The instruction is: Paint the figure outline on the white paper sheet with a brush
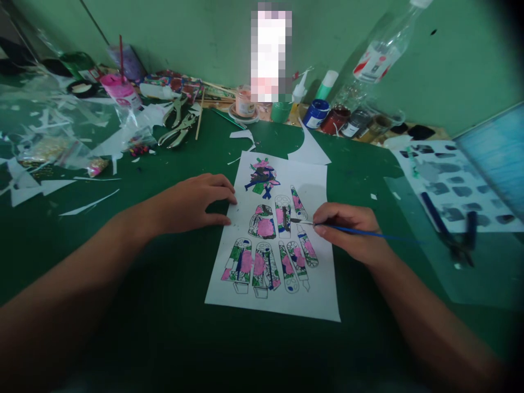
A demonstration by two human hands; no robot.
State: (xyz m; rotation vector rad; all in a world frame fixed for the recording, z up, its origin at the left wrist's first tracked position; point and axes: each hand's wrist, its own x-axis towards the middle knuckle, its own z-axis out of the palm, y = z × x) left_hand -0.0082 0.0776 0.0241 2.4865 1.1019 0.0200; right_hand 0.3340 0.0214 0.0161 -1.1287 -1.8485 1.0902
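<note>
A white paper sheet (319, 284) with pink, green and blue painted shapes lies on the green table (164, 316). My left hand (192, 202) rests on the table at the sheet's left edge, fingers curled down with the tips pressing the paper. My right hand (350, 229) pinches a thin blue paintbrush (364, 233). The brush tip touches one of the drawn shapes near the sheet's right side.
Paint jars (339, 120) and bottles line the back wall. Metal pliers (178, 123), paper scraps (49, 185) and plastic bags clutter the left. At right lie a paint-smeared sheet (450, 180) and blue-handled scissors (454, 234).
</note>
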